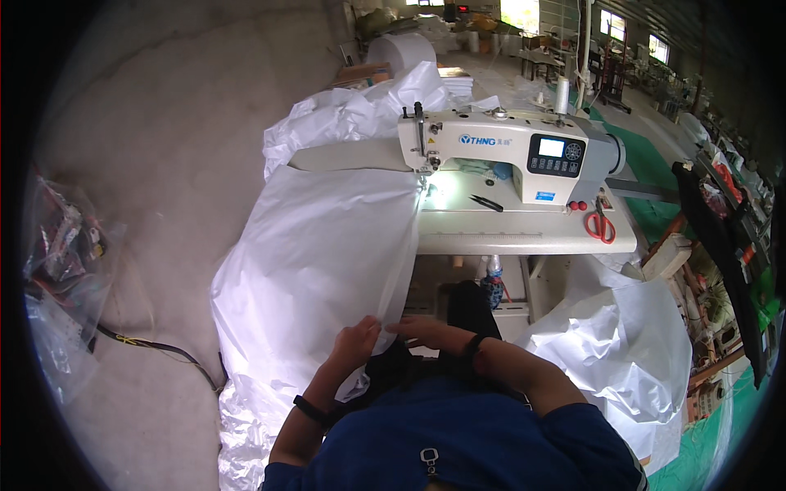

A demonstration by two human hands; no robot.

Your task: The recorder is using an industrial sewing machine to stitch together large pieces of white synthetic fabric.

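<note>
Hands are meeting at the near end of a white sheet (319, 237), just in front of a blue shirt (458, 434): the left hand (356, 340) is curling nearly closed, seemingly pinching the material close to its right-hand edge, while the right hand (422, 330) is pointing its partly bent fingers at that same edge, and from where I'm standing I can't tell whether it is gripping or merely touching. The sheet is spreading forward and leftward from both hands, its long axis running away from the body, its right edge leading from the fingertips up to the presser foot (423, 180) of a sewing machine (483, 139). The left hand is lying over the sheet, nearer its broad part; the right is sitting on the outer side. Beyond them, black snips (487, 202) and red-handled scissors (600, 227) are resting on the pale tabletop (491, 239). A white spool (562, 96) is rising behind the machine, more white sheeting (606, 344) is slumping below at the right, and a clear plastic bag (65, 245) is lying far left.
</note>
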